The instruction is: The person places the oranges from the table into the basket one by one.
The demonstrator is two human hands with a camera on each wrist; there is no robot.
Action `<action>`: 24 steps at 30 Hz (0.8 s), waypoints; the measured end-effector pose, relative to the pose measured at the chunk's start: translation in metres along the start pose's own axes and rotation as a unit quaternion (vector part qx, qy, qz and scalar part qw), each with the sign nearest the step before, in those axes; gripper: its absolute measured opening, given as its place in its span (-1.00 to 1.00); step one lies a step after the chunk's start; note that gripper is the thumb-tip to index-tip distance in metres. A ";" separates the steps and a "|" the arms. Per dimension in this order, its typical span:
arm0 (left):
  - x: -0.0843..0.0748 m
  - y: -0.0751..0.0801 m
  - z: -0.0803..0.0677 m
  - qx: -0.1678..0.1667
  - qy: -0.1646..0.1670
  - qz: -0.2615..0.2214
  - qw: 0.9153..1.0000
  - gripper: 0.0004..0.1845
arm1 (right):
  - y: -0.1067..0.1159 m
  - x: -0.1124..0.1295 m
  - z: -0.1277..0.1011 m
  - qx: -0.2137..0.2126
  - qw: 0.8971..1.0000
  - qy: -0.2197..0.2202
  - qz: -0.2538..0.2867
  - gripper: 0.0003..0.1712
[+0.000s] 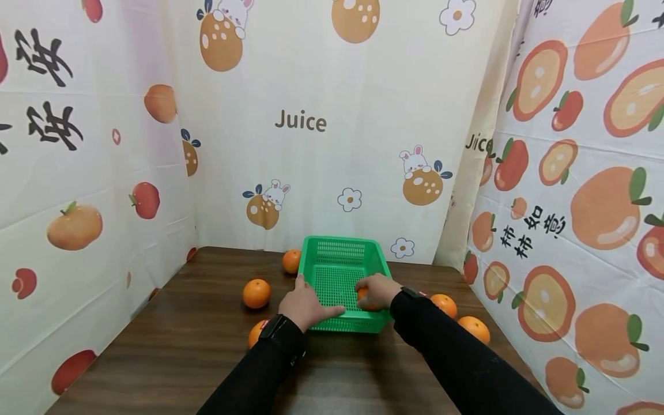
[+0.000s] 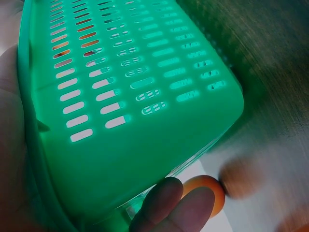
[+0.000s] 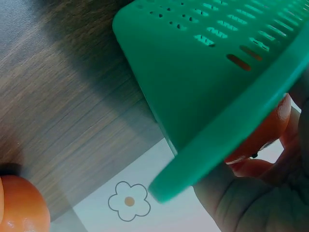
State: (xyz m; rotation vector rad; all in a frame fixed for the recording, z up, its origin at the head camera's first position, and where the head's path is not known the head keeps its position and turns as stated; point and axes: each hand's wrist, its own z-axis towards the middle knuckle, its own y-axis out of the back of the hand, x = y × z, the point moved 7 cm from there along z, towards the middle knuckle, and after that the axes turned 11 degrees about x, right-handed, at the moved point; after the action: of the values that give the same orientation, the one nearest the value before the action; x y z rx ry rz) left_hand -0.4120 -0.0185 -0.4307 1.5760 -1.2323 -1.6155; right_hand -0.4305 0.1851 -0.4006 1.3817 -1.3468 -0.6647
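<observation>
A green plastic basket (image 1: 339, 324) with slotted walls stands on the table. My left hand (image 1: 303, 305) holds its front left corner, the thumb stretched along the front rim and the index finger pointing forward by the left side. Two fingertips (image 2: 193, 210) show beyond the basket's side in the left wrist view. At the basket's front right, my right hand (image 1: 381, 290) grips an orange (image 1: 363, 294), which is partly covered by the fingers. In the right wrist view that orange (image 3: 265, 133) shows behind the rim, with fingers curled round it.
Left of the basket lie an orange (image 1: 291, 261) near its back corner, another orange (image 1: 256, 293), and a third orange (image 1: 256, 332) partly behind the left wrist. To the right are two oranges (image 1: 474, 329) beside the right forearm. Printed curtains (image 1: 321, 161) surround the brown table (image 1: 171, 346).
</observation>
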 end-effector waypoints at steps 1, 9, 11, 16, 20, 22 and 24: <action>0.000 0.000 0.000 0.001 0.000 -0.001 1.000 0.23 | -0.001 -0.001 0.001 -0.002 1.000 -0.002 -0.004 -0.56; 0.000 0.000 0.000 0.002 -0.003 0.003 1.000 0.24 | -0.002 0.006 -0.004 -0.017 1.000 0.010 -0.023 -0.63; 0.001 0.001 0.000 -0.001 -0.004 0.006 1.000 0.23 | -0.003 0.008 -0.004 -0.024 0.999 0.022 -0.032 -0.64; 0.001 0.001 -0.001 -0.008 -0.006 0.007 1.000 0.20 | -0.008 0.007 0.001 -0.047 0.995 0.052 -0.064 -0.61; 0.001 0.000 0.000 -0.011 -0.006 0.010 1.000 0.24 | -0.011 0.003 0.004 -0.053 0.995 0.056 -0.063 -0.61; 0.001 -0.001 0.001 -0.010 -0.005 0.012 1.000 0.27 | -0.012 0.001 0.006 -0.052 0.996 0.049 -0.057 -0.63; 0.001 -0.002 0.002 -0.008 -0.004 0.012 1.000 0.28 | -0.013 0.000 0.007 -0.048 0.996 0.039 -0.057 -0.64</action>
State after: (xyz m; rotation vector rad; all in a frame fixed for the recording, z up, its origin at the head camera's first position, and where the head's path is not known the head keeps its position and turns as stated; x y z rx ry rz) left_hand -0.4139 -0.0183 -0.4334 1.5398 -1.2342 -1.6148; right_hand -0.4322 0.1803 -0.4146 1.4007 -1.1665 -0.7352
